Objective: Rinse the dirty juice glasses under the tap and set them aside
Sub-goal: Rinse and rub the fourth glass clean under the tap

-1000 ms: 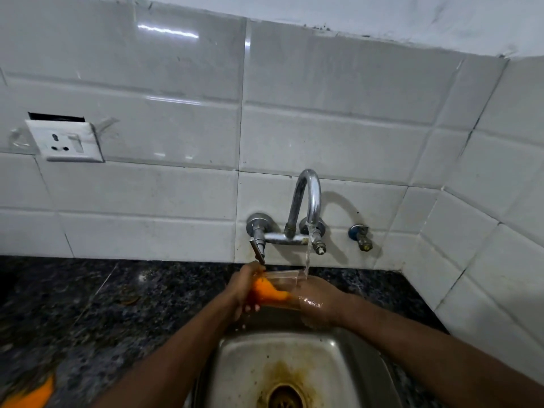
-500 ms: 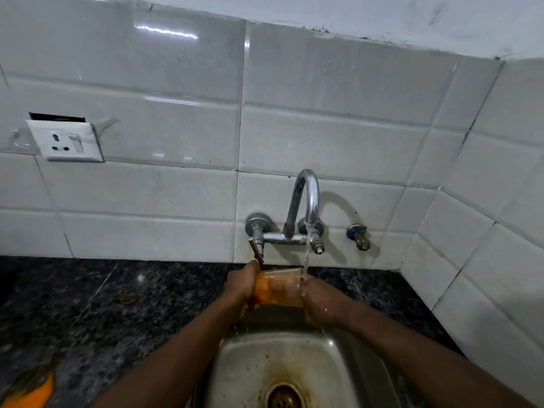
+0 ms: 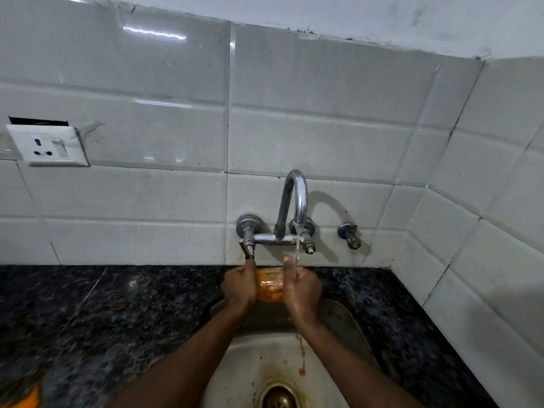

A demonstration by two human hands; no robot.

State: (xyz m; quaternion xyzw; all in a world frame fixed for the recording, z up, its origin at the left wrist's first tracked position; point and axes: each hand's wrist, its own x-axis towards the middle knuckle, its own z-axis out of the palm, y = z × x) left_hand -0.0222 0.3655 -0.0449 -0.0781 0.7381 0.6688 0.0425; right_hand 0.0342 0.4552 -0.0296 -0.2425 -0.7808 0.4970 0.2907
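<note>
I am holding a juice glass (image 3: 270,285) between my hands at the lower centre of the frame, just above the back edge of the sink (image 3: 235,363). My left hand (image 3: 239,285) is curling its fingers round the glass's left side, and my right hand (image 3: 301,290) is wrapping the right side with the thumb pointing up, so both are gripping it. The glass is showing orange through its clear wall between my palms. A thin stream of water (image 3: 297,245) is falling from the spout of the chrome tap (image 3: 294,201), mounted on the white tiled wall, and is landing on my right thumb at the glass's rim. Orange drops (image 3: 301,357) are running off my right wrist into the stained basin, above the drain (image 3: 278,396) at the bottom edge. The dark speckled bench (image 3: 88,313) is stretching out at lower left, with a blurred orange thing (image 3: 26,399) in its bottom left corner. A white socket (image 3: 47,145) is sitting on the tiles at the left edge, and a small valve (image 3: 350,235) is jutting out right of the tap.
</note>
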